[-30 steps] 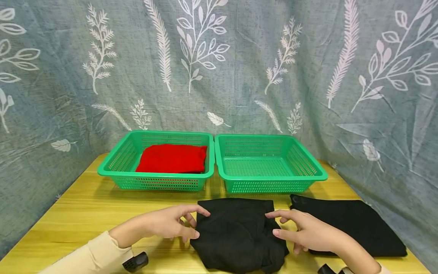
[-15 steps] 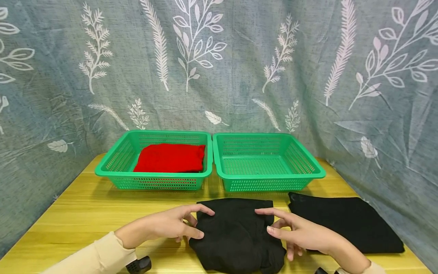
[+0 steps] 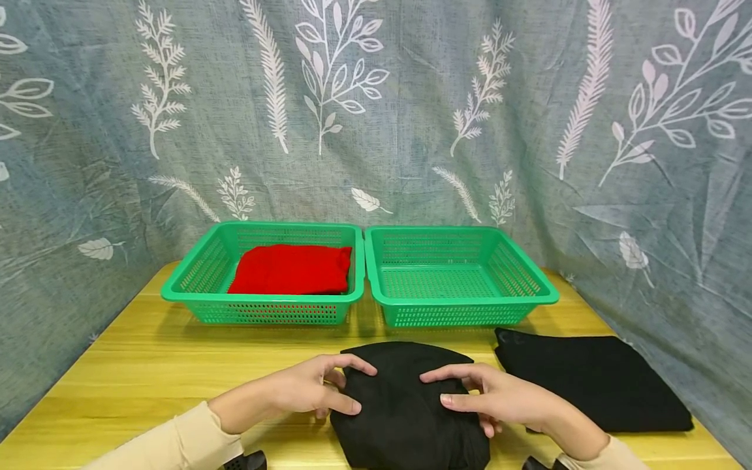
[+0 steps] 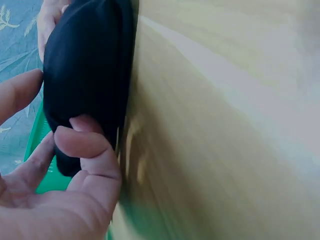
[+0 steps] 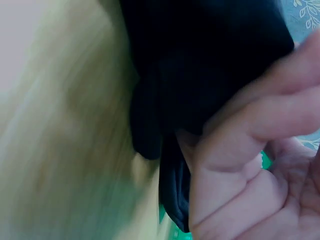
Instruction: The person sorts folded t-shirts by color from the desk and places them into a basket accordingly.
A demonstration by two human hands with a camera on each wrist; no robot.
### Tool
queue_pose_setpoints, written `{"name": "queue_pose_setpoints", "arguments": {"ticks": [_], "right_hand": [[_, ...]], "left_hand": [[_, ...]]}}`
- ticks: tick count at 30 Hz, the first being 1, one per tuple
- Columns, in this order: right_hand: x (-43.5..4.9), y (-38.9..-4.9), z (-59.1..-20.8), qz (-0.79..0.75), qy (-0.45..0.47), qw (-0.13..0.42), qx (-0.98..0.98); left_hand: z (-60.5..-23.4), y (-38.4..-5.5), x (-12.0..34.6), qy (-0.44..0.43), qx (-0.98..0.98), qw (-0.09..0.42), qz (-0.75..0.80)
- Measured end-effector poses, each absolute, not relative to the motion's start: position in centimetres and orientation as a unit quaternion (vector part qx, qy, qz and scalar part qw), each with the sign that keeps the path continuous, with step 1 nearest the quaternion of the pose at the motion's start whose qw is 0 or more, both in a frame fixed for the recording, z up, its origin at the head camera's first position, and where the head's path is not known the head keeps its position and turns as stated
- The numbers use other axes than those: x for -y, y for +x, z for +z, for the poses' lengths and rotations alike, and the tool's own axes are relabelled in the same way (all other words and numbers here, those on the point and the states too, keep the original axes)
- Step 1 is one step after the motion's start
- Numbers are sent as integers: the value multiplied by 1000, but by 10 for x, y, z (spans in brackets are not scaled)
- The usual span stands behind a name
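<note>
A folded black garment [image 3: 405, 411] lies at the table's front middle, its exact kind not clear. My left hand [image 3: 311, 388] grips its left side, with thumb and index finger on top. In the left wrist view, other fingers [image 4: 87, 145] curl against the cloth's underside. On the opposite side my right hand [image 3: 499, 395] holds the garment the same way. The right wrist view has its fingers [image 5: 225, 150] tucked into the dark folds [image 5: 175, 190]. The garment's far edge bows upward between the hands.
A second folded black cloth [image 3: 593, 382] lies flat on the right. Behind stand two green baskets side by side: the left basket [image 3: 264, 299] holds a folded red cloth [image 3: 290, 269], and the bare floor of the right basket [image 3: 435, 284] shows. A patterned curtain [image 3: 411, 163] encloses the wooden table [image 3: 147, 365].
Both hands have moved inward over the garment from its sides and taken hold of it. Its straight far edge has become curved. The baskets' contents look the same.
</note>
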State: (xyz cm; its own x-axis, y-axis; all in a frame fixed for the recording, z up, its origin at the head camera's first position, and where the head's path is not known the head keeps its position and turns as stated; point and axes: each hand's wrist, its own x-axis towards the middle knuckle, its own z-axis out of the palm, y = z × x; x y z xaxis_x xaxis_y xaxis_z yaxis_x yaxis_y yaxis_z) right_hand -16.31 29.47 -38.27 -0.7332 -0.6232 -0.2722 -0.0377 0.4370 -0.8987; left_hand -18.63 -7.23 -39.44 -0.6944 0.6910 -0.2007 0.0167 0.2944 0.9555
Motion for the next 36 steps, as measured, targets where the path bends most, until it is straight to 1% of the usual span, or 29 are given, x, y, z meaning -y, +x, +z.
{"name": "queue_pose_setpoints", "arguments": {"ticks": [6, 12, 20, 36], "right_hand": [[-288, -163, -383, -499, -203, 296, -789], [-286, -162, -384, -500, -204, 286, -792], [-285, -163, -389, -506, -187, 270, -798], [-282, -163, -392, -490, -177, 250, -816]], "left_hand": [[-396, -183, 66, 255, -739, 306, 544], [-396, -183, 61, 253, -745, 297, 541], [-403, -183, 55, 245, -701, 313, 592], [-411, -185, 53, 254, -704, 279, 601]]}}
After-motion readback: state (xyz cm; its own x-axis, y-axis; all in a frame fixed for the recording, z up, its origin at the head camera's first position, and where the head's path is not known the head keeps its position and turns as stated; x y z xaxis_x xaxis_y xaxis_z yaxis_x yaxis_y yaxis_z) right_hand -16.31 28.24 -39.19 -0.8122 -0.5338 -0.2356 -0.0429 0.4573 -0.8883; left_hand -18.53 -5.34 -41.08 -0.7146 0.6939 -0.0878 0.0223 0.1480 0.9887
